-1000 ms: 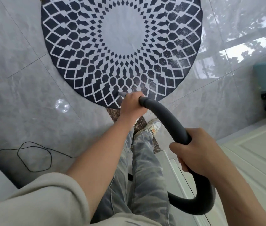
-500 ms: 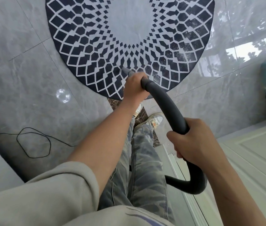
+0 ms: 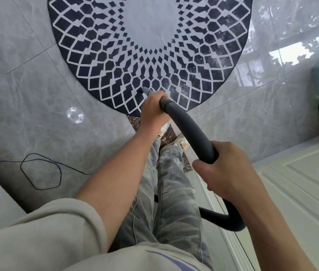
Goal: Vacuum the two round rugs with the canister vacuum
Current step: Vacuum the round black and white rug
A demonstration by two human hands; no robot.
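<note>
— So, where does the rug lie?
— The round rug (image 3: 223, 55) fills the upper middle of the frame. It is dark with a white lattice and a pale centre, and lies flat on glossy grey floor tiles (image 3: 37, 118).
— And the vacuum?
— Only its dark grey hose (image 3: 190, 130) shows. It runs from the centre of the frame down toward the lower right, then curls back behind the legs. The pale nozzle (image 3: 147, 91) at its front end sits on the rug's dark band, close to the rug's lower edge.
— What are the hands doing?
— The left hand (image 3: 152, 109), at the centre of the frame, is wrapped round the hose's front end, just behind the nozzle. The right hand (image 3: 227, 173), right of centre and lower, has its fingers curled round the hose further back.
— Anything else?
— A thin black cord (image 3: 41, 171) loops on the tiles at the left. Faded jeans (image 3: 174, 192) and a pale shoe (image 3: 181, 142) stand just below the rug's edge. A beige sleeve (image 3: 47, 227) covers the lower left, a white panelled door (image 3: 301, 182) the lower right.
</note>
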